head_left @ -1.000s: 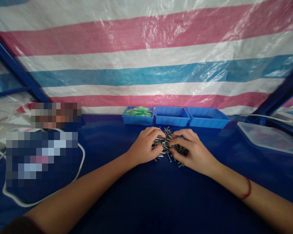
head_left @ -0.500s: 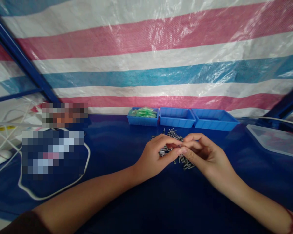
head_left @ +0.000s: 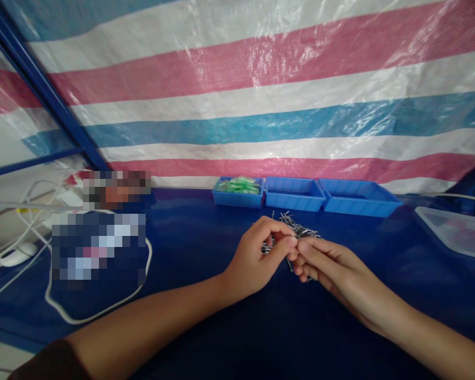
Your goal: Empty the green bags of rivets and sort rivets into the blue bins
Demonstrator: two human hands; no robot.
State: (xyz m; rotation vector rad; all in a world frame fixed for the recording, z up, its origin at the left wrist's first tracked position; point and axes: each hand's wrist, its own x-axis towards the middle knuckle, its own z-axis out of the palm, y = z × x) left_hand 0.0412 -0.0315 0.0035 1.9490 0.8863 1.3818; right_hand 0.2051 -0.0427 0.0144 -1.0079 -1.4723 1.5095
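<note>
Over a loose pile of thin metal screws or nails on the blue table, my two hands meet fingertip to fingertip. My left hand is closed in a pinch of thumb and forefinger. Against it, my right hand pinches too, its thumb on top and the other fingers curled below. Whatever lies between the fingertips is too small or too hidden to make out. Both hands cover part of the pile.
Behind the pile stand three blue bins in a row: a left bin with green-and-clear packets, a middle bin and a right bin. A clear plastic tray or lid lies right. White cables and a mouse are left.
My right hand has turned, its raised fingers lowering and curling under the thumb. My left hand keeps its pinch. The view has shifted slightly, moving the scene to the right.
</note>
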